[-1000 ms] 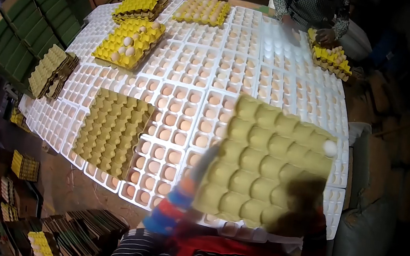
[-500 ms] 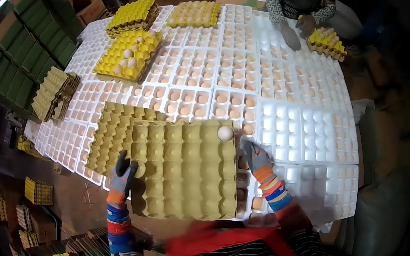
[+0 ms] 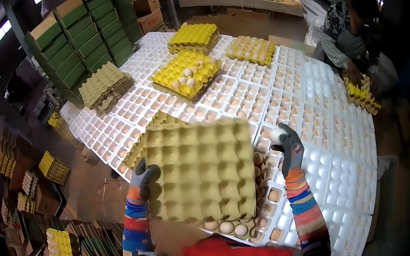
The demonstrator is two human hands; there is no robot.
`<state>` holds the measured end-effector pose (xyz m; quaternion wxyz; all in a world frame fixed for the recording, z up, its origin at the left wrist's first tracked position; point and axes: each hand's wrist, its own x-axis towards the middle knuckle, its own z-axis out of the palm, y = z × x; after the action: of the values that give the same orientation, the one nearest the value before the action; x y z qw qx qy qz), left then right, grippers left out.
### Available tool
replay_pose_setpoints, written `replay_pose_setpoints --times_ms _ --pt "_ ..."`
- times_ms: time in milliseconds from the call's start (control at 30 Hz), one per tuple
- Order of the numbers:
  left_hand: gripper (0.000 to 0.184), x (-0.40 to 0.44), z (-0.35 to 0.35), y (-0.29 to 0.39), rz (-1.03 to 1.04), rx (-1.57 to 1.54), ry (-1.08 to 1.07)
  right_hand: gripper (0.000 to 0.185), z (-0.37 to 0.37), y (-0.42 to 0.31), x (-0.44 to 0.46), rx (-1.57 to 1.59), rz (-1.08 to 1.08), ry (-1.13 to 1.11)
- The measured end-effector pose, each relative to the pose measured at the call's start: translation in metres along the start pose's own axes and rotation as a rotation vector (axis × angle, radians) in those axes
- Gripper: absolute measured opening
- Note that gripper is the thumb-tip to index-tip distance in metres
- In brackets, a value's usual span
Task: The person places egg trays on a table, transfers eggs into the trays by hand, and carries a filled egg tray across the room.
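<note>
My left hand (image 3: 145, 178), in a grey glove, grips the left edge of an olive egg tray (image 3: 198, 172), which is tilted and has empty cups. Beneath that tray, brown eggs (image 3: 226, 227) show along its right and lower edges. To the right of it, my right hand (image 3: 289, 143) has its fingers closed around a white egg (image 3: 277, 134), above the white plastic trays (image 3: 316, 166). Another olive tray (image 3: 136, 152) lies partly hidden behind the held one.
Yellow trays (image 3: 186, 75), one with a few eggs, stand at the back. Olive trays (image 3: 105, 86) are stacked at the left edge, near green boxes (image 3: 63, 48). A co-worker (image 3: 342, 40) is at the back right, beside a yellow tray with eggs (image 3: 361, 93).
The white egg has left the olive tray and is now in my right hand. My left hand has raised and tilted the tray, exposing eggs beneath. The camera view has shifted.
</note>
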<state>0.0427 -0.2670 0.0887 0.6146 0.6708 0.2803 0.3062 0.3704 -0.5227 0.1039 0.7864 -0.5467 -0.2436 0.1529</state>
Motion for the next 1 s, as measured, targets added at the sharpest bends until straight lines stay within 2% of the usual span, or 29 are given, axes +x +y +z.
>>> replay_pose_setpoints --times_ms 33,100,133,167,200,233,267,300,333,367,433,467,500,533,567,600,633,667,700,733,767,800,833,900,967,1000 --pt "0.032 0.001 -0.023 -0.004 0.062 0.06 0.058 0.038 0.009 -0.007 0.015 0.156 0.17 0.061" --pt "0.028 0.008 -0.068 -0.031 0.512 0.6 0.221 0.034 0.04 0.016 0.048 0.22 0.408 0.042" --pt "0.028 0.017 -0.091 -0.056 0.472 0.586 0.352 0.033 0.059 0.039 0.066 0.277 0.491 -0.045" --pt "0.028 0.028 -0.106 -0.083 0.282 0.34 0.402 0.033 0.076 0.073 0.082 0.221 0.409 -0.172" --pt "0.029 0.034 -0.115 -0.107 0.358 0.53 0.475 0.038 0.094 0.107 0.097 -0.129 -0.006 -0.329" --pt "0.03 0.043 -0.119 -0.124 0.43 0.72 0.548 0.044 0.115 0.126 0.12 -0.338 0.048 -0.355" --pt "0.032 0.05 -0.118 -0.132 0.516 0.848 0.593 0.041 0.141 0.138 0.136 -0.507 0.011 -0.303" --pt "0.035 0.057 -0.113 -0.136 0.605 0.979 0.635 0.046 0.164 0.153 0.147 -0.576 -0.034 -0.181" --pt "0.037 0.061 -0.105 -0.134 0.464 0.975 0.608 0.045 0.183 0.168 0.166 -0.385 -0.003 -0.191" --pt "0.039 0.064 -0.1 -0.135 0.318 0.971 0.576 0.042 0.196 0.183 0.192 -0.054 0.155 -0.228" --pt "0.043 0.074 -0.101 -0.155 0.241 0.126 0.521 0.038 0.223 0.213 0.244 0.651 0.502 -0.142" --pt "0.045 0.077 -0.101 -0.162 0.178 -0.338 0.52 0.039 0.225 0.227 0.269 0.699 0.38 -0.38" --pt "0.046 0.078 -0.1 -0.154 0.057 -0.869 0.456 0.041 0.226 0.232 0.282 0.46 0.157 -0.508" --pt "0.046 0.072 -0.101 -0.15 -0.013 -0.769 0.507 0.043 0.227 0.236 0.293 0.236 -0.084 -0.576" --pt "0.038 0.054 -0.137 -0.177 -0.124 -0.68 0.301 0.048 0.225 0.237 0.3 0.293 -0.057 -0.556" --pt "0.039 0.041 -0.133 -0.17 -0.097 -0.569 0.359 0.046 0.215 0.182 0.286 0.671 0.542 -0.553" --pt "0.04 0.03 -0.125 -0.148 -0.077 -0.459 0.4 0.043 0.207 0.163 0.271 0.323 0.428 -0.475" --pt "0.041 0.023 -0.104 -0.112 -0.05 -0.306 0.553 0.041 0.199 0.143 0.255 -0.038 0.356 -0.388" --pt "0.042 0.016 -0.085 -0.087 -0.011 -0.142 0.696 0.04 0.192 0.114 0.228 0.017 0.467 -0.324" --pt "0.049 0.011 -0.103 -0.106 0.116 0.071 0.682 0.036 0.172 0.09 0.201 -0.171 0.38 -0.464" --pt "0.051 0.006 -0.061 -0.051 0.145 0.227 0.641 0.033 0.145 0.068 0.171 -0.358 0.281 -0.612" --pt "0.048 -0.001 -0.047 -0.05 0.111 0.232 0.491 0.036 0.124 0.059 0.136 -0.391 0.299 -0.615" --pt "0.046 -0.009 -0.036 -0.049 0.085 0.235 0.349 0.035 0.104 0.043 0.099 -0.609 0.174 -0.695" --pt "0.042 -0.01 0.008 -0.015 0.38 0.522 -0.163 0.038 0.079 0.027 0.045 -1.115 -0.087 -0.853" --pt "0.042 0.004 0.039 0.003 0.542 0.748 -0.243 0.039 0.082 0.013 0.019 -1.228 -0.086 -0.796" --pt "0.042 0.01 0.051 0.009 0.529 0.762 -0.296 0.042 0.081 0.031 0.014 -1.291 -0.123 -0.804"
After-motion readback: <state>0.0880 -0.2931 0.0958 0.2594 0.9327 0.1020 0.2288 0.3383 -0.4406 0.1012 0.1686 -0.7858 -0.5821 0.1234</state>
